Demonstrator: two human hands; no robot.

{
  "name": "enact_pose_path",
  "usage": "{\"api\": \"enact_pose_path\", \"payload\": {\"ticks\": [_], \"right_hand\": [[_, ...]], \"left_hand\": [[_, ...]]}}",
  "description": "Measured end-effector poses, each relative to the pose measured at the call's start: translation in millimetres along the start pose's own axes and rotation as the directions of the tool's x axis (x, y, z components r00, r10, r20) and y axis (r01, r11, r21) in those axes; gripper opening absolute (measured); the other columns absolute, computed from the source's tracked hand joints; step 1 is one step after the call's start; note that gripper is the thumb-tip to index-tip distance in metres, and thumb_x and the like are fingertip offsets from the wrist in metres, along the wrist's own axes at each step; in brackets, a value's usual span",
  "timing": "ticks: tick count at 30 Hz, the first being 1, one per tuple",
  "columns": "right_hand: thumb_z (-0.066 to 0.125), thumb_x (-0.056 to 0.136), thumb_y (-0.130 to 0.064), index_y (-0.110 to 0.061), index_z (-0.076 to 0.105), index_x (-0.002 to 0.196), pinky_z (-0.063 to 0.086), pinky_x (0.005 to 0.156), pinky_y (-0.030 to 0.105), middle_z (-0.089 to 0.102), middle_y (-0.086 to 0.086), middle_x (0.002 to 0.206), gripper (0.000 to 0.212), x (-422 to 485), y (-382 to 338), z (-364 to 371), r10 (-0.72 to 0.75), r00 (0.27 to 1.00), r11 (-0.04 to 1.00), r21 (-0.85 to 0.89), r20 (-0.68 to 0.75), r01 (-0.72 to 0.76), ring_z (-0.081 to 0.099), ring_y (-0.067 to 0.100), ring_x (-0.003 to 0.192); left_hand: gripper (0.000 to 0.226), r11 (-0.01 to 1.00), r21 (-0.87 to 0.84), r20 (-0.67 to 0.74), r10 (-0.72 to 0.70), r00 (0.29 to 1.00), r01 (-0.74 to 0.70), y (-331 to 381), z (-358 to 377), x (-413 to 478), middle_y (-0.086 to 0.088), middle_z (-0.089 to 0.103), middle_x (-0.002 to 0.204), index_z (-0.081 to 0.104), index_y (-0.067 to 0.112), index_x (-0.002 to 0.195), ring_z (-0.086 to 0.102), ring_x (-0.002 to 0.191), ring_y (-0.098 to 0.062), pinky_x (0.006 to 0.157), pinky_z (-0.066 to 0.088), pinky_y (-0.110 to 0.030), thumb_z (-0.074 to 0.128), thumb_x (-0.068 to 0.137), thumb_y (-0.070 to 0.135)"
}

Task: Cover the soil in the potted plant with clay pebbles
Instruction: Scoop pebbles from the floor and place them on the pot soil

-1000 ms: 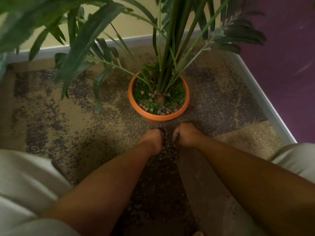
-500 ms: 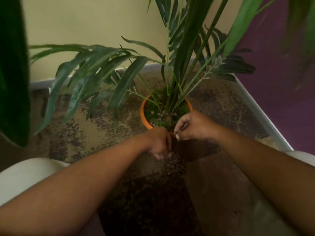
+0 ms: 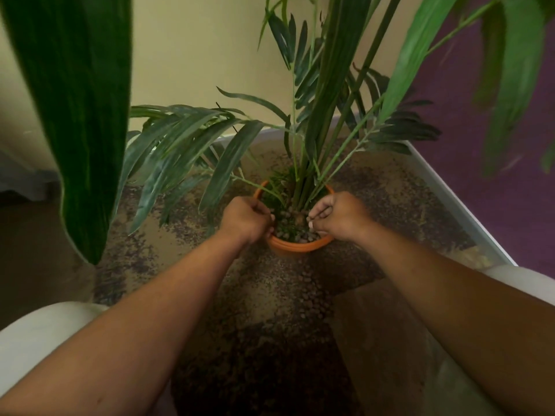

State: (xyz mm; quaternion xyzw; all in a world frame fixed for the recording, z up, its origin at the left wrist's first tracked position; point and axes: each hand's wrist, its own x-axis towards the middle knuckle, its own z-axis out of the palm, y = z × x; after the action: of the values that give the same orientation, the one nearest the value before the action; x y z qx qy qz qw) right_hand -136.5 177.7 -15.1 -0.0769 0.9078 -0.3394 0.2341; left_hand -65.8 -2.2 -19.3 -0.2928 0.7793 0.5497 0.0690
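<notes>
An orange pot (image 3: pixel 295 246) stands on the floor with a tall green palm plant (image 3: pixel 315 130) growing from it. Brown clay pebbles (image 3: pixel 292 232) lie on the green surface inside the pot, around the stems. My left hand (image 3: pixel 244 219) is curled into a fist over the pot's left rim. My right hand (image 3: pixel 336 216) is curled over the right rim, fingers pinched together. What either fist holds is hidden. A heap of loose clay pebbles (image 3: pixel 303 283) lies on the floor just in front of the pot.
The pot sits in a corner between a yellow wall (image 3: pixel 195 55) and a purple wall (image 3: pixel 495 190), with a white baseboard (image 3: pixel 450 199). A broad dark leaf (image 3: pixel 78 100) hangs at the left. My knees in light trousers (image 3: pixel 36 334) frame the bottom corners.
Both hands rose from the pebble heap on the floor and moved forward to the pot, now over its left and right rims. The view tilted upward.
</notes>
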Motion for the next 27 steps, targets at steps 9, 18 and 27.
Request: {"api": "enact_pose_path", "payload": {"ticks": [9, 18, 27], "right_hand": [[0.068, 0.086, 0.002, -0.027, 0.066, 0.070, 0.062, 0.083, 0.047, 0.072, 0.005, 0.086, 0.033, 5.7, 5.5, -3.1, 0.054, 0.998, 0.998, 0.023, -0.025, -0.053, 0.073, 0.024, 0.087], [0.064, 0.081, -0.018, -0.006, 0.070, 0.080, 0.047, 0.046, 0.025, 0.072, 0.008, 0.072, 0.013, 22.0, 36.6, -19.0, 0.539, 0.822, 0.807, 0.393, -0.187, -0.440, 0.067, 0.019, 0.059], [0.066, 0.092, -0.013, -0.016, 0.064, 0.097, 0.050, 0.055, 0.027, 0.066, 0.004, 0.100, 0.006, 17.9, 83.4, 35.5, 0.562, 0.788, 0.810, 0.024, 0.253, -0.585, 0.063, 0.015, 0.079]], "left_hand": [[0.017, 0.994, -0.104, -0.024, -0.020, 1.000, 0.017, 2.6, -0.3, 5.6, -0.021, 0.071, 0.081, 0.066, 0.004, 0.087, 0.066, 0.063, -0.027, 0.069, 0.060, -0.043, 0.065, 0.091, 0.020], [0.029, 0.968, 0.252, 0.617, -0.158, 0.771, -0.003, 0.4, -8.1, 2.6, -0.004, 0.070, 0.063, 0.070, 0.011, 0.081, 0.073, 0.068, -0.019, 0.063, 0.060, -0.029, 0.073, 0.082, 0.040], [0.025, 0.808, 0.586, 0.638, -0.417, 0.647, -0.057, -52.9, 65.3, -17.7, -0.007, 0.069, 0.090, 0.067, 0.011, 0.097, 0.065, 0.074, -0.017, 0.063, 0.049, -0.025, 0.068, 0.088, 0.034]]}}
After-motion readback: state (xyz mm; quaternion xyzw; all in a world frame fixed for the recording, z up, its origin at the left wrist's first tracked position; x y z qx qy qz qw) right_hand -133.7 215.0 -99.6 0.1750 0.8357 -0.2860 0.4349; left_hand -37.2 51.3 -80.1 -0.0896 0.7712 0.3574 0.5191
